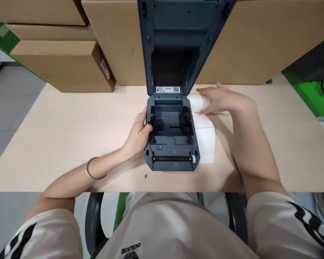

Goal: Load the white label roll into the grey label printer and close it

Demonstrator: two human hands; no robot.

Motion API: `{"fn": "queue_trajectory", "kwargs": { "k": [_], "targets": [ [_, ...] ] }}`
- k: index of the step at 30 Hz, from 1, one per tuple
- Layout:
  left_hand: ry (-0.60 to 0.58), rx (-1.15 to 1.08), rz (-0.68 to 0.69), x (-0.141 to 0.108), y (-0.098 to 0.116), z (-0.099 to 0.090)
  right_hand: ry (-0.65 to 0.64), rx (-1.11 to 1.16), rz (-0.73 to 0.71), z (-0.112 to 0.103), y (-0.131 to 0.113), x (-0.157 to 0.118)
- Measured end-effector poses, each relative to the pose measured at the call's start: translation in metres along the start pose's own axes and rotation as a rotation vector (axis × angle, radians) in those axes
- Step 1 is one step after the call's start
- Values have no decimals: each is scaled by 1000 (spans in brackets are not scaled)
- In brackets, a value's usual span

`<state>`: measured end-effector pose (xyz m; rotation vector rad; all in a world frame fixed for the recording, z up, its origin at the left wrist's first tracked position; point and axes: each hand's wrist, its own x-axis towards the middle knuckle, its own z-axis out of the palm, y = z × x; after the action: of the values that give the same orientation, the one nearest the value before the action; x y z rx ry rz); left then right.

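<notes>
A dark blue-grey label printer (167, 142) stands on the table with its lid (175, 23) raised upright. Its inner bay holds black roll holders and shows no roll; a black roller (172, 159) crosses the front. My left hand (137, 136) grips the printer's left wall, the thumb over the rim. Beside the printer's right rear corner, my right hand (223, 100) is closed around a white paper roll (196, 103), partly covering it. A loose white paper strip (206, 138) runs from the roll along the printer's right side.
Cardboard boxes (56, 66) line the back of the wooden table (78, 133), with a large box (248, 46) behind the lid. A tiny dark scrap (146, 176) lies near the front edge. Green and black items (310, 90) stand at far right.
</notes>
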<state>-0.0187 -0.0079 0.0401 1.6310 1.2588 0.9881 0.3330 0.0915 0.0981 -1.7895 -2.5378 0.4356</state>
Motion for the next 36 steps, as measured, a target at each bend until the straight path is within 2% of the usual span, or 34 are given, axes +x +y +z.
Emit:
{"fn": "queue_trajectory", "kwargs": {
  "k": [3,5,9,12,16,18,22,25,27,31,36],
  "targets": [
    [-5,-4,-15,0,1,-1,-74,-45,43,13,-9,15],
    [4,-8,-28,0,1,-1,-103,-54,65,5,-13,12],
    [18,-12,-15,0,-2,-1,-169,-39,111,-34,-13,-20],
    [23,-23,6,0,-9,0,-121,-44,133,-59,-2,-53],
    [56,-49,75,2,-21,1,-46,-60,128,-73,12,-87],
    [80,-61,103,2,-25,1,-15,-50,55,-74,6,-94],
    [78,-47,130,2,-31,1,39,76,-166,-64,-39,-84],
    [79,-35,133,3,-33,1,106,240,-327,-43,-80,-63],
    [79,-30,128,4,-35,1,172,295,-398,-26,-96,-49],
    [77,-15,126,4,-37,2,158,287,-406,-5,-102,-33],
    [54,-19,125,2,-34,3,106,171,-335,-3,-96,-28]
  ]
}}
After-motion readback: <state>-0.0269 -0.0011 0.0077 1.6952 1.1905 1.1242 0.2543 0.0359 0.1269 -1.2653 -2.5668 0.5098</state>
